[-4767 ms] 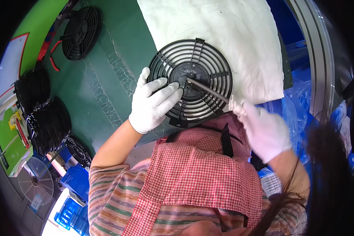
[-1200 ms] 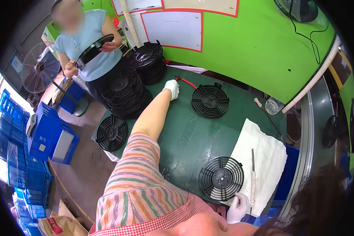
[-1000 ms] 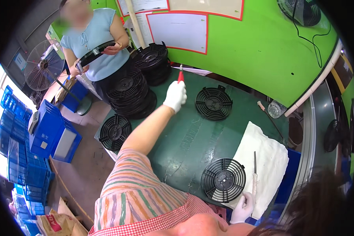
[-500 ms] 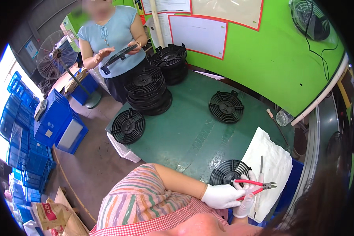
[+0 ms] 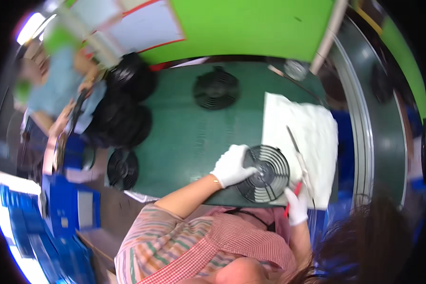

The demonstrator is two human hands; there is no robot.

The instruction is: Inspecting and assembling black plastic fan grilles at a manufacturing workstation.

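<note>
A round black plastic fan guard (image 5: 274, 185) with concentric rings lies near the front edge of the green table. My left hand (image 5: 230, 166), in a white glove, grips its left side, the thumb reaching over the rings toward the hub. Just right of the guard, my gloved right hand (image 5: 297, 206) is closed around red-handled cutting pliers (image 5: 297, 189); their jaws are hard to make out. Beyond that hand, a thin tool with a pale handle (image 5: 300, 158) rests on a white cloth (image 5: 319, 142).
Another fan guard (image 5: 216, 89) lies farther back on the green table (image 5: 175, 137). Stacked black guards (image 5: 123, 120) stand at the left, with one guard (image 5: 123, 169) at the corner. Beyond them a person (image 5: 61, 80) holds a dark part. Blue crates (image 5: 71, 201) stand at lower left.
My view has swung right. My left hand has left the pliers and taken the fan guard's left side. The pliers are now in my right hand, lower beside the guard.
</note>
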